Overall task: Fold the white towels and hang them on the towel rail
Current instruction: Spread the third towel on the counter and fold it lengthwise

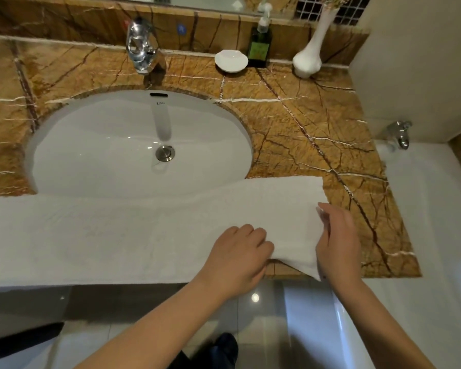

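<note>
The left hand [240, 258] reaches in from below the sink [64, 161], forearm slanting up from the lower left, back of the hand upward and knuckles raised. Its fingers are curled down with the tips tucked out of sight, gripping the near edge of the white towel [117, 235] in front of the sink's right side. The right hand [337, 241] comes in from the lower right, turned on its edge with the thumb side toward the sink. Its fingers are bent round the towel's short right end and pinch it, and one fingertip shows on top of the cloth.

The towel lies as a long flat band on the marble countertop [317, 123]. It covers the near rim of the sink and runs out of view on the left. Its long axis runs left to right, parallel to the counter's front edge, and the free end points right, past the sink. The near right corner of that end hangs beyond the counter's edge.

Behind the sink stands a chrome faucet [141, 46]. To the right of the faucet are a white soap dish [231, 61], a green pump bottle [261, 46] and a white vase [310, 49]. Far right of the sink is a white bathtub [423, 209].
</note>
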The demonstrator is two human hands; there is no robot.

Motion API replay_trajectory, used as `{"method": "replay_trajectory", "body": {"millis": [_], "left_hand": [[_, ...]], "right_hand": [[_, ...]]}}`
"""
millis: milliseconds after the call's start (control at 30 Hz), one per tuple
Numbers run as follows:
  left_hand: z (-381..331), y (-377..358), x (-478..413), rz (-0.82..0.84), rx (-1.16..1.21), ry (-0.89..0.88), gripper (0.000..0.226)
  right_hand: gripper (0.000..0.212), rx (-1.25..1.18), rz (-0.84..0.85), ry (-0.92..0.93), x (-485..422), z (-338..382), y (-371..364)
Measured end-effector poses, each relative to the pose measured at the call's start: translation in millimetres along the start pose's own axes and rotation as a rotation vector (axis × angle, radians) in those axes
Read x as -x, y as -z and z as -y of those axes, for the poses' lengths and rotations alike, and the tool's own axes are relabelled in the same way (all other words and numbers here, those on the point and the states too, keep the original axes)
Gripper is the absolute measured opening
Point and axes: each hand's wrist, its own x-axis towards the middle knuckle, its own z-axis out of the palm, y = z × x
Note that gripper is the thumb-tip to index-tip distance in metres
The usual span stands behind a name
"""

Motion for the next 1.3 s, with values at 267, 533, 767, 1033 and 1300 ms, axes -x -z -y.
{"method": "replay_trajectory", "body": {"millis": [267, 533, 767, 1033, 1300], "left_hand": [[-16, 15, -59, 0.043, 0.157, 0.16, 0.048], [11, -2, -138, 0.006, 0.118, 0.158, 0.024], [22, -5, -142, -0.164, 0.133, 0.074, 0.004], [63, 17, -176, -0.19, 0.091, 0.311, 0.012], [55, -5, -192, -0.107, -0.045, 0.266, 0.013]], "right_hand": [[0.049, -0.177, 0.042, -0.032, 1, -8, 7], [0.048, -0.161, 0.039, -0.024, -2, -15, 9], [0.046, -0.206, 0.053, -0.028, -6, -22, 12], [0.036, -0.088, 0.025, 0.15, -5, -35, 6], [0.041, 0.021, -0.012, 0.213, -1, -34, 3]]}}
